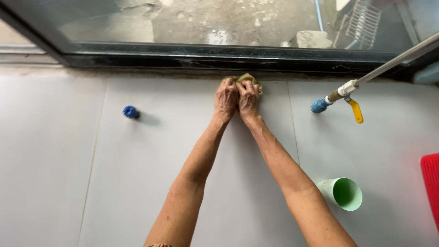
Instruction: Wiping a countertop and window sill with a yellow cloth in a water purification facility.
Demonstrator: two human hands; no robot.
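Both hands press side by side against the white tiled wall (pixel 137 174), just under the dark window frame (pixel 219 55). The left hand (pixel 226 98) and the right hand (pixel 249 98) are each clenched on 1 yellow-green cloth (pixel 249 78); only its top edge peeks out above the knuckles, the rest is hidden under the fingers. Well left of the grip sits a blue capped fitting (pixel 131 112). Well to its right, a blue tap (pixel 336 98) with a yellow lever juts out, joined to a white pipe (pixel 398 59). Below and right, a green cup (pixel 343 193). A red thing (pixel 430 183) is cut off at the edge, unidentifiable.
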